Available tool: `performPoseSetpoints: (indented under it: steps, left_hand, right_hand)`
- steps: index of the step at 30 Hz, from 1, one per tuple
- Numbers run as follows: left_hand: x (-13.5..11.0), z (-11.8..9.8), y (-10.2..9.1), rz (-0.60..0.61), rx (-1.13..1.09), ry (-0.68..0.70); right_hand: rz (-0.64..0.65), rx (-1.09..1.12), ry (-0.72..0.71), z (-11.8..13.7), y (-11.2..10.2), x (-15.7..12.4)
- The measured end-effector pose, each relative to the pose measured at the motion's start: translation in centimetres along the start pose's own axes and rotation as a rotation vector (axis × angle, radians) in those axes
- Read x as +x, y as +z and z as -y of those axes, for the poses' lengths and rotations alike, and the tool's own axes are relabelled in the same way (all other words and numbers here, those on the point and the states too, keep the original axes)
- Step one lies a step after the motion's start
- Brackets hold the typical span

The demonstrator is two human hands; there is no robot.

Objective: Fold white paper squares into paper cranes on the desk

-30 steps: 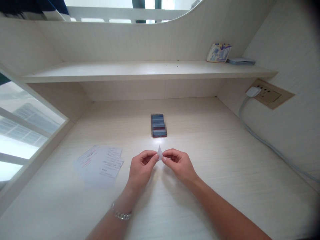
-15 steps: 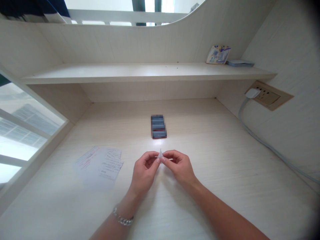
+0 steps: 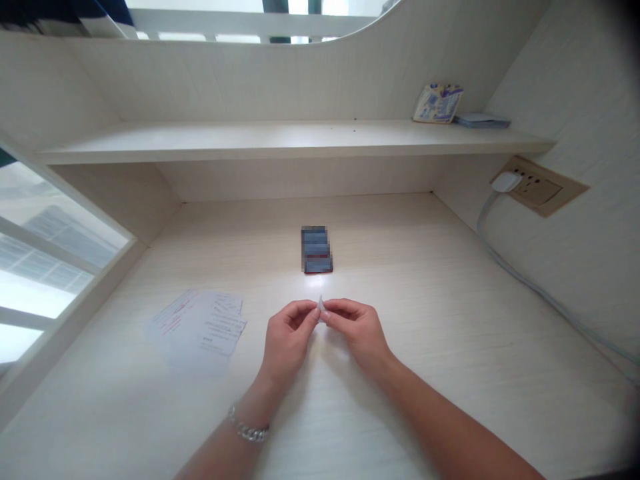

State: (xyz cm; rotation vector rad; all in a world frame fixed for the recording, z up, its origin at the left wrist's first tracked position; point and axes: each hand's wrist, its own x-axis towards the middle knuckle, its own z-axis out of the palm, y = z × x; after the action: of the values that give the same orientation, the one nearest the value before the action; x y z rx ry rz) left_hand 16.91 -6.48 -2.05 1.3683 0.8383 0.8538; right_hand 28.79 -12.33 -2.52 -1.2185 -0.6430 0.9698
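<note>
Between the fingertips of both hands is a small white piece of folded paper (image 3: 321,304), its pointed tip sticking up. My left hand (image 3: 289,333), with a chain bracelet on its wrist, pinches the paper from the left. From the right, my right hand (image 3: 357,328) pinches it between thumb and forefinger. Most of the paper is hidden by the fingers. Just beyond the hands lies a phone (image 3: 317,249) with a blurred screen, flat on the desk (image 3: 400,260).
Several sheets of paper (image 3: 200,327) with printed and red writing lie overlapped at the left. A shelf (image 3: 250,137) runs across the back, bearing a colourful packet (image 3: 438,104) and a flat stack (image 3: 481,121). On the right wall a white plug (image 3: 506,181) with a grey cable (image 3: 530,283) sits in a socket.
Both hands keep their pinch on the paper, whose visible tip looks narrower and slightly turned. The whole view has shifted a little; the other things stay in place.
</note>
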Motion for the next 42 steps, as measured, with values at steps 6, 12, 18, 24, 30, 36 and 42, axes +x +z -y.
performPoseSetpoints:
  steps: [6,12,18,24,30,36,42]
  left_hand:
    - [-0.1,0.0,0.2,-0.019,-0.002,0.022]
    - [-0.2,0.0,0.4,-0.005,-0.002,0.031]
    - [-0.3,-0.1,0.5,-0.017,0.005,0.031]
    - [-0.4,0.0,0.4,0.033,0.011,0.016]
    - [-0.4,0.0,0.4,0.046,0.009,0.001]
    - [-0.3,-0.2,0.4,0.116,-0.02,-0.013]
    - [-0.3,0.1,0.2,0.184,-0.037,-0.036]
  right_hand:
    - [0.002,0.094,0.072,-0.2,0.2,-0.1]
    - [-0.049,0.136,0.063,-0.5,0.1,0.1]
    - [-0.028,0.081,0.044,-0.2,-0.4,0.3]
    - [0.021,0.035,0.031,0.1,-0.9,0.6]
    - [0.046,-0.013,0.019,0.2,-1.0,0.8]
    - [0.074,-0.023,0.021,0.4,-1.3,0.8]
    - [0.099,-0.07,0.015,0.5,-1.6,1.0]
